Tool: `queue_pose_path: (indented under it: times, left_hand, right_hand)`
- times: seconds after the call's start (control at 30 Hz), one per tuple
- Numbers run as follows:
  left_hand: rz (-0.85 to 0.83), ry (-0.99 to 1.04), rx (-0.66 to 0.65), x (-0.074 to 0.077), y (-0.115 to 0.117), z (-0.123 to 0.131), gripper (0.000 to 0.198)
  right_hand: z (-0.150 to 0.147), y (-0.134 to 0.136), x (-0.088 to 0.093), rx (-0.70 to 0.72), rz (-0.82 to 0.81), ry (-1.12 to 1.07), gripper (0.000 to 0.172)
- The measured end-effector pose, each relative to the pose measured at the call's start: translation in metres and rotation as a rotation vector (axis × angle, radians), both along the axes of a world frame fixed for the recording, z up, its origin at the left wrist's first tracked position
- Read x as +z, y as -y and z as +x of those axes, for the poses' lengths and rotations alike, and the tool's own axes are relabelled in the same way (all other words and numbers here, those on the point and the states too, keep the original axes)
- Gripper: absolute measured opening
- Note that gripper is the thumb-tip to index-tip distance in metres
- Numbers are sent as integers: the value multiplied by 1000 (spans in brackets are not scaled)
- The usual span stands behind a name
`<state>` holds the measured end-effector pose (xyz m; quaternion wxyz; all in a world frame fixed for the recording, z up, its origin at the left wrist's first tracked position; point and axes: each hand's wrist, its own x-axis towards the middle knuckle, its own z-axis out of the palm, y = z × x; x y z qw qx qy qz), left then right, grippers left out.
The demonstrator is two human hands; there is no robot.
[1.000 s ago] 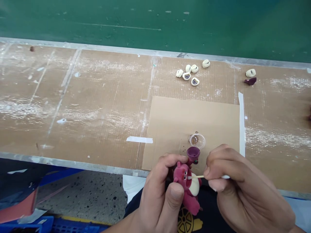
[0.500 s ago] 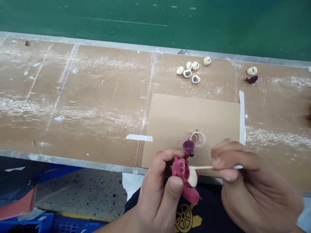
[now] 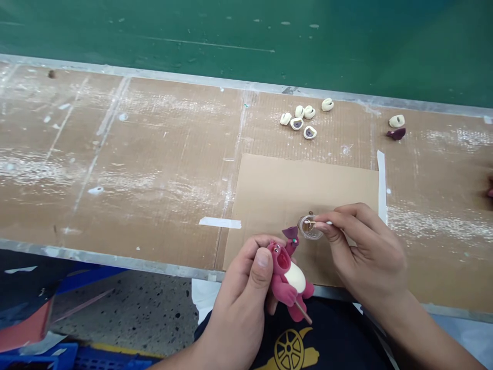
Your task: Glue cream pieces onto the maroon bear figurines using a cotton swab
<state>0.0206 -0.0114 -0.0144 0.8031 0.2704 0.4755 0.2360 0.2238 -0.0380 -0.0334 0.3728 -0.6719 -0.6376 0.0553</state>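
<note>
In my left hand is a pink toy bear figurine with a cream belly and an open red mouth, gripped by the head between thumb and fingers. One raised arm of the figurine carries a purple cup-like piece, and a thin brown stick slants from its lower paw. My right hand pinches a cotton swab, whose left tip is inside a small clear plastic cup. The cup stands on a cardboard sheet beside the figurine.
Several cream-coloured parts lie on the bench behind the sheet. Farther right are another cream part and a dark purple part. White tape strips hold the sheet. Blue crates stand on the floor at lower left.
My right hand has moved the swab from the bear's mouth area up to the clear cup. The bear has turned in my left hand, now showing its belly and stick more fully.
</note>
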Motion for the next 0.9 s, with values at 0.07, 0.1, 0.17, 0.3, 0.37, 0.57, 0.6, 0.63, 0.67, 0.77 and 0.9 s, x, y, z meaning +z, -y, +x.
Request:
queue_pose_path:
  times: [0.07, 0.1, 0.17, 0.3, 0.37, 0.57, 0.6, 0.63, 0.67, 0.77, 0.9]
  left_hand:
    - [-8, 14, -5, 1, -2, 1, 52]
    - [-13, 22, -6, 2, -3, 2, 52]
    - [-25, 23, -6, 3, -4, 3, 52]
    - [-30, 38, -10, 3, -4, 5, 51]
    - [-33, 60, -17, 3, -3, 6, 52]
    - [-17, 54, 1, 1, 1, 10, 54]
    - [-9, 49, 6, 1, 1, 10, 54]
    - [-4, 42, 13, 1, 1, 10, 55]
    - [1, 34, 16, 1, 1, 10, 55]
    - [20, 18, 16, 1, 0, 7, 56]
    - [40, -2, 15, 1, 3, 3, 53]
  right_hand:
    - [0, -1, -1, -4, -7, -1, 7]
    - [0, -1, -1, -3, -8, -9, 8]
    - [0, 0, 1, -6, -4, -68, 8]
    - [-8, 11, 12, -112, 78, -339, 12]
    - [-15, 17, 19, -129, 113, -460, 16]
    - [-32, 14, 24, 116, 59, -604, 18]
    - [-33, 12, 23, 127, 50, -588, 17]
    - [-34, 9, 21, 134, 46, -565, 16]
    - [-34, 7, 20, 141, 54, -540, 15]
    - [-34, 5, 20, 180, 56, -474, 16]
    - [-32, 7, 27, 224, 39, -410, 17]
